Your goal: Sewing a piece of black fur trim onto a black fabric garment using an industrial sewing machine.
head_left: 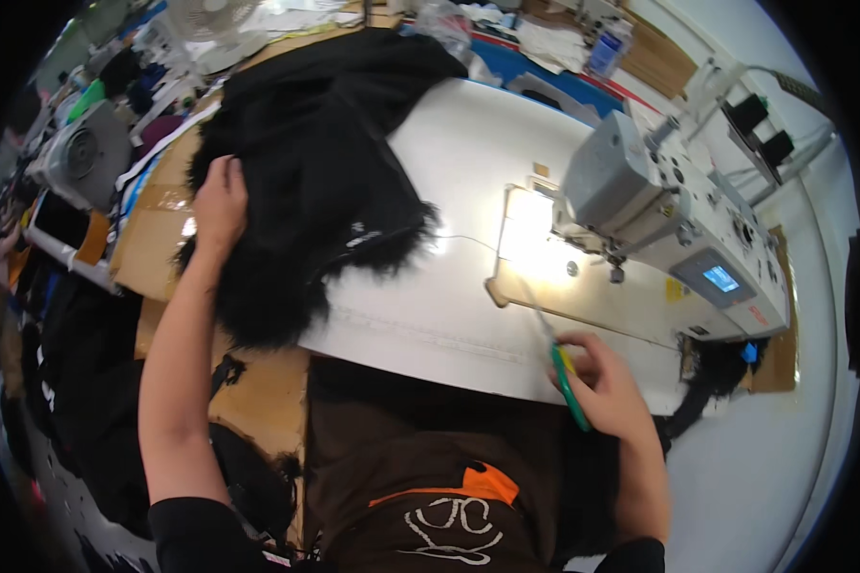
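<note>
A black garment (301, 181) with fluffy fur edges lies over the left side of the white sewing table (430, 334). My left hand (222, 205) grips it by its left edge, with the fingertips partly sunk in the fabric. My right hand (607, 387) is closed round the green and yellow handles of a pair of scissors (566, 377). Their thin blades, slightly blurred, point up and away over the table toward the machine's needle area. From the garment's fur corner a thin dark thread runs right toward the sewing machine (674, 210).
Brown cardboard (162, 239) borders the table's left side. A white fan (210, 29) stands at the far left. Along the back, a blue tray (516, 67) holds plastic bags and papers beside a clear bottle (609, 48). Black fur (707, 377) hangs below the machine.
</note>
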A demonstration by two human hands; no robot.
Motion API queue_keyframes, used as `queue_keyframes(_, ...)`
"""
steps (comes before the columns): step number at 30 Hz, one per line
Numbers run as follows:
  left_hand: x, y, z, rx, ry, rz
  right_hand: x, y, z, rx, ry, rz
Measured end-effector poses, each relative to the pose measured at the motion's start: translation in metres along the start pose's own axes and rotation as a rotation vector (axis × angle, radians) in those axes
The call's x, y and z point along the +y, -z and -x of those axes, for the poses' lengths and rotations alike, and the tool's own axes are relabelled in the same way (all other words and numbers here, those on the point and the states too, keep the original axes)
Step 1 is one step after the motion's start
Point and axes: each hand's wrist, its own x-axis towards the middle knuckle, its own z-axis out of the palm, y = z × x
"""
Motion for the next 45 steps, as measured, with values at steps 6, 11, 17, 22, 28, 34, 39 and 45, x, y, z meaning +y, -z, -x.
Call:
queue_keyframes(6,0.055,-0.002,0.023,-0.032,-0.148,-0.071,0.032,0.061,0.043,0.391,-0.094,0.666)
queue_keyframes(11,0.090,0.008,0.060,-0.106,-0.341,-0.075,0.051,0.073,0.014,0.589,0.051,0.850)
queue_keyframes(17,0.111,0.020,0.084,-0.204,-0.484,-0.084,0.050,0.045,-0.005,0.593,0.362,0.795)
queue_keyframes(22,0.111,0.026,0.083,-0.243,-0.494,-0.164,-0.010,-0.035,-0.060,0.299,0.476,0.332)
queue_keyframes(28,0.121,0.022,0.074,-0.286,-0.529,-0.188,-0.042,-0.063,-0.126,0.335,0.287,0.168)
queue_keyframes(34,0.096,0.040,0.043,-0.427,-0.238,-0.225,-0.006,-0.037,-0.031,0.215,0.257,-0.067)
queue_keyframes(39,0.124,0.024,0.046,-0.458,-0.362,-0.120,0.005,-0.048,0.011,0.293,0.166,-0.014)
queue_keyframes(45,0.227,0.043,0.080,-0.371,-0.621,-0.251,0.012,-0.051,0.002,0.395,0.221,0.084)
